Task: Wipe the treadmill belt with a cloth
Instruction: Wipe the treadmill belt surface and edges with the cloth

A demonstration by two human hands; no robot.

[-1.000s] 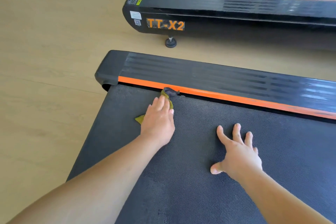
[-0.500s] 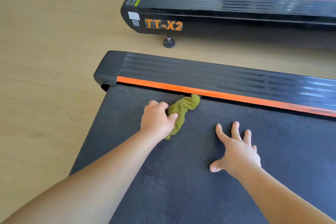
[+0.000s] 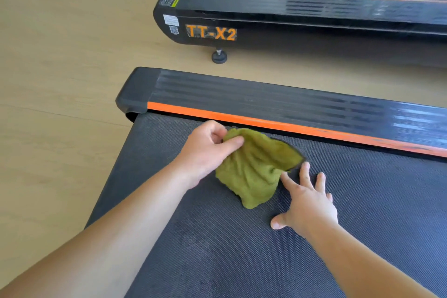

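Cloth [image 3: 256, 167]: lay bunched on treadmill belt [image 3: 242, 249] just beside orange strip [image 3: 290, 126], pinched by left hand [image 3: 205, 150] between thumb and curled fingers; right hand [image 3: 309, 203] pressed flat, fingers spread, holding nothing. Could have snagged under that edge or skipped patches while crumpled.

A pale wood-grain floor [image 3: 60, 68] fills the left of the frame under soft, even light. At the upper right stands a second black treadmill [image 3: 314, 14] with a thin orange line, an orange "TT-X2" label [image 3: 211, 32], white stickers [image 3: 171, 19] and a round levelling foot [image 3: 219, 56] resting on the floor.
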